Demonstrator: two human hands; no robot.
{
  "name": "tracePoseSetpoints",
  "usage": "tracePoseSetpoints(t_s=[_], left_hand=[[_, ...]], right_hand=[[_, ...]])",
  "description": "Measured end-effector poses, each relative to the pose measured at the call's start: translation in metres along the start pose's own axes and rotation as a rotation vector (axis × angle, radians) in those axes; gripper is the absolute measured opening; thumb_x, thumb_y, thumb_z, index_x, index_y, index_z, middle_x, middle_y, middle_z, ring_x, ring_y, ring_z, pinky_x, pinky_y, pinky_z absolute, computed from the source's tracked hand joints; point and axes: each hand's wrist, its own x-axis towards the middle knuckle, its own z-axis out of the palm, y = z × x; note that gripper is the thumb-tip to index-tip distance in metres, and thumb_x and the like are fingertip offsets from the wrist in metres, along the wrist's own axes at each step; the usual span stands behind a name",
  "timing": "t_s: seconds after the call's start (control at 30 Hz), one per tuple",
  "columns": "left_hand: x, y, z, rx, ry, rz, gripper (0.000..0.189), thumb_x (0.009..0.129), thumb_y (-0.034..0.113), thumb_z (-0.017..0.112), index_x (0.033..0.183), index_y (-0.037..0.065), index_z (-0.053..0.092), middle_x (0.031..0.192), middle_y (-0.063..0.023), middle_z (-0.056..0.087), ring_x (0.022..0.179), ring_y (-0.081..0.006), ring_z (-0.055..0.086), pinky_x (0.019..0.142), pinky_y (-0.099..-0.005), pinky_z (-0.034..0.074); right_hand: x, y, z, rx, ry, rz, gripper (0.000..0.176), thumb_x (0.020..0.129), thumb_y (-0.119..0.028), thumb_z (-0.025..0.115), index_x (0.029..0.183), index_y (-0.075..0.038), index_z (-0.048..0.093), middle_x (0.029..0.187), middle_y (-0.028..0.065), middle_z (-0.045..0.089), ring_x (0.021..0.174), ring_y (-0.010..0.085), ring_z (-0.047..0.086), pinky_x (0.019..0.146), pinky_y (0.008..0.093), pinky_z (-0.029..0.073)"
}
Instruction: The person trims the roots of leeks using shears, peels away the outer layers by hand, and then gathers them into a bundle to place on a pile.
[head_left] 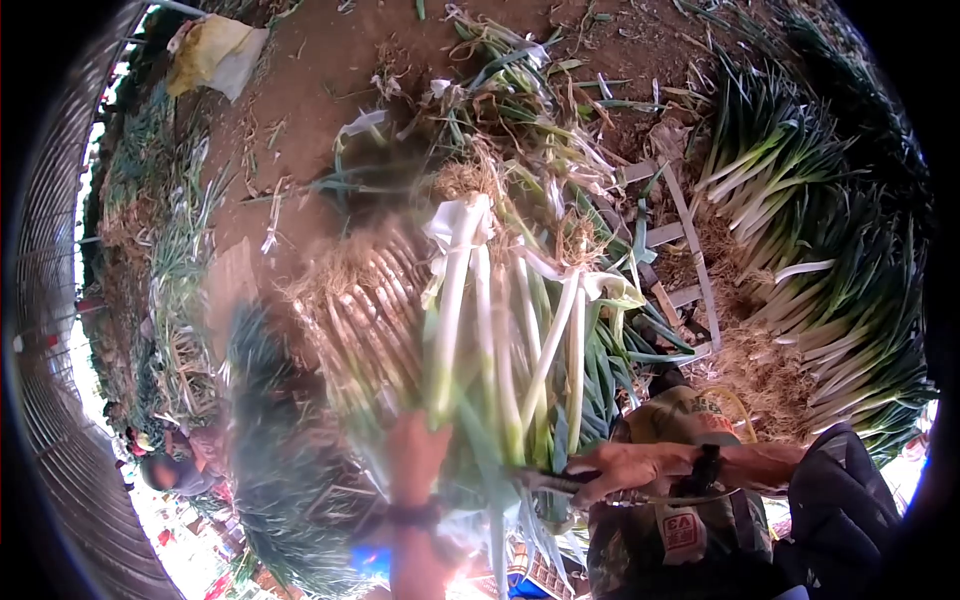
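My left hand (416,452), smeared by motion, is closed at the lower, green part of a long green onion (455,320). That onion's white stalk points away from me, its roots and a loose peeled skin at the top. My right hand (612,472) is closed round a dark narrow tool (545,481), which reaches left over the green leaves; its kind is unclear. Several more long green onions (540,370) stand between my hands, some with torn skins near the roots. To their left lies a row of onions with bare white stalks (365,315), partly blurred.
Peeled skins and leaf scraps (520,110) lie heaped ahead on brown soil. A flat slatted frame (690,250) is on the right, with long rows of green onions (800,290) beyond it. A yellowish sack (215,55) sits at upper left. Another person (180,470) is at lower left.
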Motion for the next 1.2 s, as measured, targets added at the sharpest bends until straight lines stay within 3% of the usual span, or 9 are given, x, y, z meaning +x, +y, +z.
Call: tracePoseSetpoints(t_s=[0.1,0.13,0.17,0.27,0.3,0.47,0.77,1.07,1.2], left_hand=[[0.006,0.001,0.011,0.031,-0.053,-0.006,0.041,0.081,0.033,0.074,0.106,0.001,0.067,0.1,-0.024,0.068,0.092,-0.0423,0.066,0.081,-0.0506,0.053],[0.008,0.001,0.017,0.056,-0.063,-0.016,0.042,0.081,0.033,0.073,0.107,0.001,0.067,0.099,-0.0241,0.068,0.091,-0.0429,0.066,0.08,-0.0513,0.053],[0.011,0.0,0.027,-0.008,-0.012,-0.009,0.036,0.076,0.029,0.075,0.094,-0.001,0.069,0.091,-0.0266,0.07,0.084,-0.0429,0.068,0.078,-0.0495,0.053],[0.016,0.001,0.05,-0.185,-0.079,-0.068,0.037,0.075,0.029,0.074,0.094,-0.001,0.068,0.088,-0.0266,0.07,0.084,-0.0444,0.067,0.079,-0.0491,0.053],[0.016,0.003,0.056,-0.208,-0.12,-0.125,0.038,0.073,0.028,0.073,0.095,-0.002,0.068,0.087,-0.0273,0.07,0.084,-0.0455,0.067,0.079,-0.0492,0.052],[0.02,0.014,0.091,-0.232,-0.102,-0.076,0.043,0.072,0.03,0.073,0.097,-0.006,0.067,0.094,-0.0312,0.069,0.09,-0.0477,0.066,0.083,-0.0504,0.051],[0.024,0.022,0.095,-0.16,-0.173,-0.1,0.059,0.074,0.03,0.074,0.114,-0.011,0.059,0.105,-0.0353,0.066,0.103,-0.0493,0.064,0.093,-0.0494,0.05],[0.043,0.035,0.105,-0.291,-0.298,-0.102,0.055,0.076,0.03,0.071,0.119,-0.002,0.061,0.103,-0.0306,0.069,0.1,-0.0458,0.066,0.089,-0.0496,0.051],[0.045,0.02,0.139,-0.244,-0.236,-0.142,0.054,0.076,0.029,0.07,0.117,-0.003,0.057,0.105,-0.032,0.068,0.102,-0.0476,0.064,0.09,-0.0503,0.049]], right_hand=[[-0.011,-0.04,-0.004,-0.19,0.187,-0.071,0.045,0.091,-0.037,0.07,0.115,0.0,0.061,0.088,0.0073,0.062,0.083,0.0158,0.059,0.075,0.0329,0.046],[-0.011,-0.061,0.0,-0.213,0.28,0.106,0.048,0.091,-0.039,0.07,0.116,0.001,0.06,0.086,0.0071,0.062,0.081,0.0163,0.059,0.074,0.033,0.047],[-0.011,-0.083,0.004,-0.22,0.367,0.285,0.051,0.09,-0.04,0.071,0.117,0.002,0.058,0.084,0.0068,0.062,0.079,0.0167,0.059,0.073,0.033,0.047],[-0.018,-0.062,-0.007,-0.499,0.424,0.163,0.061,0.089,-0.044,0.071,0.124,0.003,0.056,0.084,0.0106,0.063,0.076,0.0198,0.061,0.07,0.0362,0.049],[-0.021,-0.06,-0.01,-0.51,0.443,0.238,0.073,0.087,-0.048,0.072,0.132,0.006,0.051,0.087,0.0179,0.064,0.073,0.0269,0.065,0.068,0.041,0.051],[-0.031,-0.041,-0.018,-0.889,0.57,-0.118,0.077,0.087,-0.048,0.07,0.132,0.009,0.047,0.098,0.0265,0.063,0.074,0.0386,0.065,0.065,0.0471,0.051],[-0.031,-0.035,-0.023,-0.988,0.51,-0.089,0.048,0.086,-0.04,0.072,0.104,-0.001,0.051,0.088,0.0185,0.06,0.068,0.0386,0.062,0.058,0.0485,0.051],[0.018,-0.036,-0.055,-1.069,0.741,0.092,0.053,0.08,-0.028,0.075,0.119,0.001,0.056,0.081,0.0166,0.061,0.064,0.037,0.062,0.054,0.0481,0.051],[-0.007,-0.025,-0.05,-1.246,0.74,-0.075,0.066,0.079,-0.035,0.078,0.123,0.006,0.051,0.089,0.018,0.059,0.069,0.0346,0.062,0.053,0.0461,0.052]])
